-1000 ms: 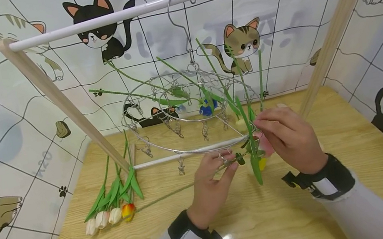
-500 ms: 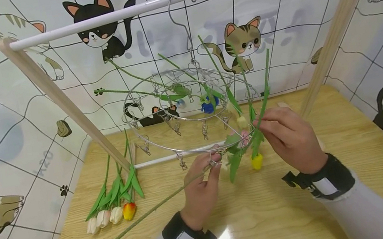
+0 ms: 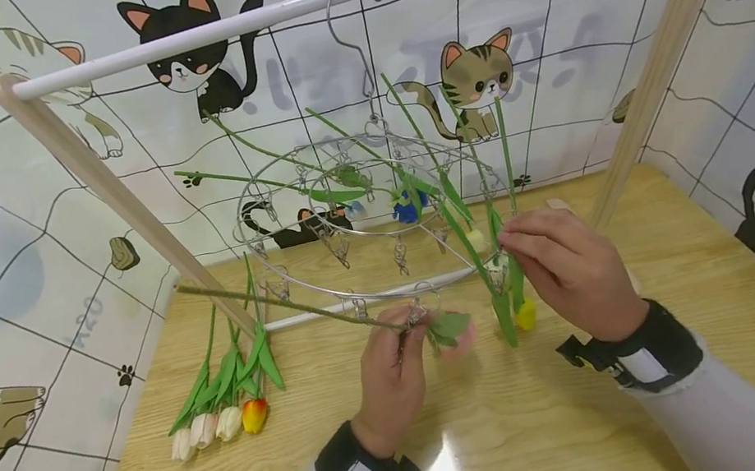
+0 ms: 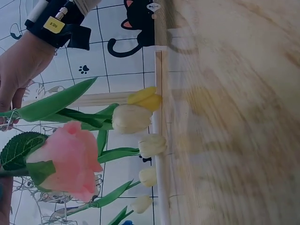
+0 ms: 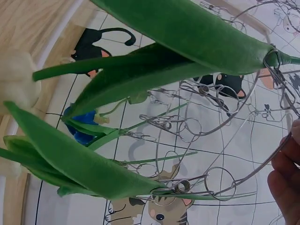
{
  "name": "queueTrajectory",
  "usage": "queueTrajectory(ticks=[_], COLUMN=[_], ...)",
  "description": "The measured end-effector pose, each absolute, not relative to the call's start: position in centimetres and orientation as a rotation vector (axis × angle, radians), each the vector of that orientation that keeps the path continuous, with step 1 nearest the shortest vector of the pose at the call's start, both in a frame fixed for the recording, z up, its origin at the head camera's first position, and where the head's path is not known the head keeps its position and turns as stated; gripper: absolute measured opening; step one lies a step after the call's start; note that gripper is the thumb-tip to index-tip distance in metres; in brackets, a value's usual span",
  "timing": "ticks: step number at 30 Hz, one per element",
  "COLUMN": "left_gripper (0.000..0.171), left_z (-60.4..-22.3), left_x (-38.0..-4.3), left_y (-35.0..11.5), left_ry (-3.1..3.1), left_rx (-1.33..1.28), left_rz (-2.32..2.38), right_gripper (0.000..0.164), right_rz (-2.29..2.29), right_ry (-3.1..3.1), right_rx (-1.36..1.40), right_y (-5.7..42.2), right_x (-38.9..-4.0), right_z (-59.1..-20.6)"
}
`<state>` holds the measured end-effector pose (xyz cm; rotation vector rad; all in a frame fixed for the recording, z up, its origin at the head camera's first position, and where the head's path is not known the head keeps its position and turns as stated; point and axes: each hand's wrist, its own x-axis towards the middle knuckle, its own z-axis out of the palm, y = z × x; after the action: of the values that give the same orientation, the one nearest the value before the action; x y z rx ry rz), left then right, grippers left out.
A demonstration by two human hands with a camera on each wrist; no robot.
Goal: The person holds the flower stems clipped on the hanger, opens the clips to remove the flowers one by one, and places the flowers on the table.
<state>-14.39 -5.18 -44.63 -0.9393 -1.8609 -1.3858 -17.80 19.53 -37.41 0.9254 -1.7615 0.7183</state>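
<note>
My left hand point(image 3: 389, 375) pinches the green stem of a pink rose point(image 3: 456, 339) beside a wire clip on the near rim of a round wire clip hanger point(image 3: 388, 297). The stem slants up and left while the bloom hangs right of the fingers. In the left wrist view the rose point(image 4: 65, 159) shows large, with tulips behind it. My right hand point(image 3: 575, 273) pinches the hanger's rim at its right side, beside a clipped tulip whose leaves point(image 5: 187, 42) fill the top of the right wrist view. A yellow tulip point(image 3: 526, 316) hangs just left of that hand.
The hanger hooks over a white rod point(image 3: 202, 38) on a wooden stand point(image 3: 117, 204). A blue flower point(image 3: 407, 205) and several tulips hang from its clips. White tulips point(image 3: 203, 430) and an orange-yellow tulip point(image 3: 254, 415) lie on the table point(image 3: 529, 427) at left.
The left hand has drawn left and slightly down with the rose. The stem has swung from pointing down-left to up-left, and the bloom now hangs lower. The right hand stays at the rim.
</note>
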Motion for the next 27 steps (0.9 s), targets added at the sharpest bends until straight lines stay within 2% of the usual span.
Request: queueTrajectory(ticks=[9,15,21,27], left_gripper=[0.022,0.020,0.022,0.024], left_z=[-44.8,-44.9,-44.6,-44.7], left_x=[-14.1,-14.0,-14.0,-13.7], left_y=[-5.3,-5.2,-5.0,-4.8], left_ry=[-1.901,-1.904,-1.870,-1.857], left_rx=[-0.935,-0.922,-0.981,-1.007], left_rz=[-1.410,-1.411,-1.402,-1.427], right_gripper=[0.032,0.030,0.024,0.026], right_rz=[0.782,0.784,0.847,0.998], right_ry=[-1.604,-1.494,-1.594,-1.978], right_rx=[0.919,1.076,1.300,1.128], right_y=[18.2,15.8,13.9,13.2], right_x=[-15.8,-13.4,-11.6,-10.8], right_z=[-35.9,-35.1,-36.4,-38.3])
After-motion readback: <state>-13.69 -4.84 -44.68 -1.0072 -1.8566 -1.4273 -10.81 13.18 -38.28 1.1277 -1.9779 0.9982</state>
